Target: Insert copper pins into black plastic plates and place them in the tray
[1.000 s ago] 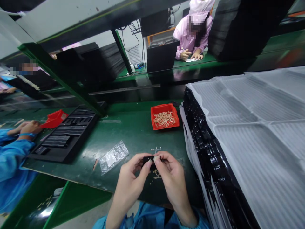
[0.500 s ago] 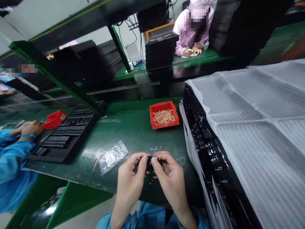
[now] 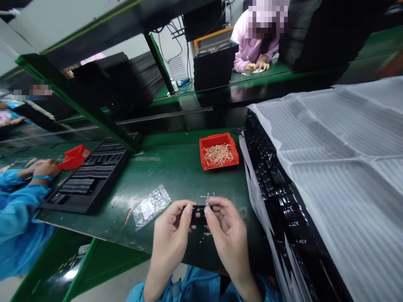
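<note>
Between both hands is a small flat black part (image 3: 198,209) with a cut-out in it; its exact kind I cannot make out. My left hand (image 3: 174,228) pinches its left end between thumb and fingers. At the other end my right hand (image 3: 225,226) grips it the same way, thumb on top. Just beyond the right fingers a thin whitish branched piece (image 3: 208,196) lies on the green table (image 3: 176,167). Tiny pale scraps (image 3: 207,233) lie under the hands. To the left is a clear zip bag (image 3: 151,207) with something whitish inside.
A red bin (image 3: 219,165) of thin beige strips stands at the back. Right is a tall stack of black trays under a translucent sheet (image 3: 333,138). Left lie a black foam tray (image 3: 82,204), another red bin (image 3: 74,157) and a co-worker's hands (image 3: 44,167). A pink-sleeved person (image 3: 241,58) sits opposite.
My hands have moved slightly apart, so more of the black part shows between them. The whole view has shifted a little. The person opposite has bent lower.
</note>
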### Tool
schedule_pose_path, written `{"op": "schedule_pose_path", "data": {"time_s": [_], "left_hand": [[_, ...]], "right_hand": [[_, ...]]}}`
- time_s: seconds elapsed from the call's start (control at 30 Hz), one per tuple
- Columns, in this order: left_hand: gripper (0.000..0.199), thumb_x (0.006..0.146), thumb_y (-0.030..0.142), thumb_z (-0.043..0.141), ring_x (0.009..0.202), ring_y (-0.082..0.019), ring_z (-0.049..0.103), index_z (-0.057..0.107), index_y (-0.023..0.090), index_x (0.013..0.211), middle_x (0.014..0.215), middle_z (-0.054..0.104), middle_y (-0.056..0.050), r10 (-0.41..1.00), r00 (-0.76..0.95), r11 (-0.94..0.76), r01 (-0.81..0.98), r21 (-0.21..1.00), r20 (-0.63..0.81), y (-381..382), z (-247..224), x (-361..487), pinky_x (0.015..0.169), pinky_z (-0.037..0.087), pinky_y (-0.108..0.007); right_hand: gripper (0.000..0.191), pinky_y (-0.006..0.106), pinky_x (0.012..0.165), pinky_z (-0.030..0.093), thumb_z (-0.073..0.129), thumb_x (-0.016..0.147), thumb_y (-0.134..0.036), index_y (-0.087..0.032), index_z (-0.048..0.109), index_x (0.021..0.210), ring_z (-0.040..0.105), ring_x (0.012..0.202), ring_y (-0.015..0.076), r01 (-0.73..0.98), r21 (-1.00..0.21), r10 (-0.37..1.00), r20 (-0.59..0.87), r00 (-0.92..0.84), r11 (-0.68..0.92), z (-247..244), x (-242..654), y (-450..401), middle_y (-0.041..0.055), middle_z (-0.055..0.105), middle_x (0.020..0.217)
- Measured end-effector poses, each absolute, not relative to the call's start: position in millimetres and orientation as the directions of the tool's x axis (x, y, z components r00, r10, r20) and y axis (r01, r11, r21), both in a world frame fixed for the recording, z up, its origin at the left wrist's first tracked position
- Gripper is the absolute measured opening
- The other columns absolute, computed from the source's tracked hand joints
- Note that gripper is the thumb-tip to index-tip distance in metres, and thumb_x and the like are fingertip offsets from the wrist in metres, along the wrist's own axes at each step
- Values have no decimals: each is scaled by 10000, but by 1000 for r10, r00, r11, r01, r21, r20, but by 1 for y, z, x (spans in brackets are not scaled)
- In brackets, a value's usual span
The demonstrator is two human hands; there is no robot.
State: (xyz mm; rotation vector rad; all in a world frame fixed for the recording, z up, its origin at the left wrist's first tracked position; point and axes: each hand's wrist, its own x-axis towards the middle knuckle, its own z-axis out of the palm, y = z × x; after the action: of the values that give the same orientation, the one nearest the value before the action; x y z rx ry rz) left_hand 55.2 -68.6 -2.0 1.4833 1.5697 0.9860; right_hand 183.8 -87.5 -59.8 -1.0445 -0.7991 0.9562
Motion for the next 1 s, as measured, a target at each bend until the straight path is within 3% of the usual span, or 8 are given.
{"op": "schedule_pose_path", "data": {"time_s": [0.1, 0.2, 0.3, 0.53, 0.7, 1.0], "left_hand": [[296, 995, 453, 662, 596, -132, 670, 785, 183, 1003, 809, 776, -26, 992, -126, 35, 429, 903, 21, -69, 2, 55, 570, 586, -203], [297, 987, 455, 668, 583, -132, 667, 784, 182, 983, 784, 758, -19, 988, -150, 24, 413, 910, 42, -71, 5, 55, 563, 584, -207], [287, 982, 449, 672, 592, -136, 674, 773, 180, 959, 765, 737, -12, 986, -153, 5, 405, 914, 63, -73, 6, 56, 554, 580, -204], [284, 1017, 433, 632, 536, -111, 615, 706, 189, 891, 677, 654, 25, 987, -137, -21, 401, 916, 83, -76, 9, 58, 531, 535, -190], [307, 1062, 491, 548, 558, -102, 609, 666, 213, 1008, 751, 642, 29, 987, -129, -41, 355, 934, 92, -78, 4, 60, 548, 539, -190], [238, 899, 406, 711, 522, -117, 558, 615, 205, 985, 745, 611, 37, 991, -117, -10, 459, 888, 71, -74, 10, 64, 491, 474, -227]], "right_hand": [[291, 191, 768, 609, 680, 983, -260, -278, 635, 1270, 747, 887, 117, -174, -954, 867, 135, 481, 245, -58, 186, -88, 28, 754, 1113], [84, 178, 749, 570, 671, 999, -300, -239, 708, 1043, 720, 828, 114, -103, -973, 922, 158, 353, 207, -56, 188, -89, 10, 755, 964], [223, 194, 698, 529, 629, 1029, -364, -206, 702, 889, 663, 737, 119, -106, -981, 967, 137, 214, 163, -55, 189, -89, 1, 706, 820], [298, 206, 636, 451, 640, 1023, -396, -193, 682, 810, 558, 667, 112, -155, -977, 979, 124, 162, 150, -55, 191, -93, -22, 609, 725], [289, 209, 625, 433, 652, 1016, -368, -193, 672, 787, 549, 661, 107, -166, -969, 972, 156, 177, 185, -54, 191, -93, -28, 592, 718], [237, 212, 622, 459, 685, 996, -286, -192, 689, 779, 589, 660, 112, -151, -945, 947, 262, 188, 291, -49, 196, -94, -17, 638, 724]]}}
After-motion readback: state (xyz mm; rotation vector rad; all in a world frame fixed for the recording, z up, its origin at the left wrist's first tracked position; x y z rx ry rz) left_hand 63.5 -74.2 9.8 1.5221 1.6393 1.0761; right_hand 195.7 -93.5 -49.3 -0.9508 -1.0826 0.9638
